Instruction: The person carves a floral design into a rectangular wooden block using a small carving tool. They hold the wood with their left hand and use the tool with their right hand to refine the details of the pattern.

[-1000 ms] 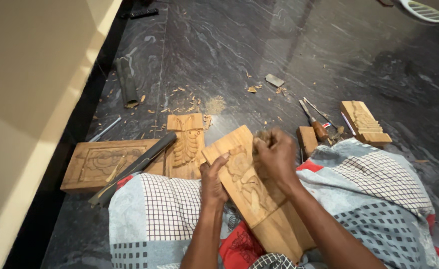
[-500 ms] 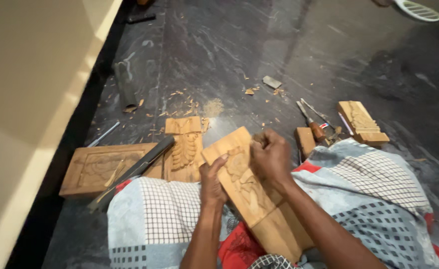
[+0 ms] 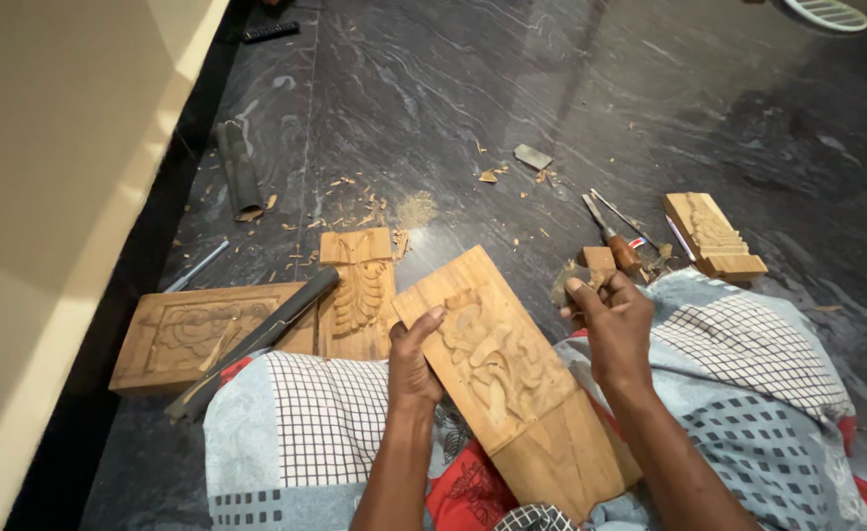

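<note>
On the lap: left hand still grips the panel's left edge, thumb over the face. Right hand has come off the carving and moved right, fingers curled around something small, can't tell what. Relief now uncovered: pale wood, floral carving, lower end uncut. Beyond: chisels on the floor.

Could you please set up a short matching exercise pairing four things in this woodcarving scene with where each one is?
Things:
1. left hand
2. right hand
3. long dark bar
4. small grey block

Places:
A. lying slantwise over the flat carved panel on the floor
B. alone on the dark floor, among wood chips
C. gripping the left edge of the carved board on the lap
D. raised beside the board's right edge, off the carving

Pairs: 1-C, 2-D, 3-A, 4-B
</note>
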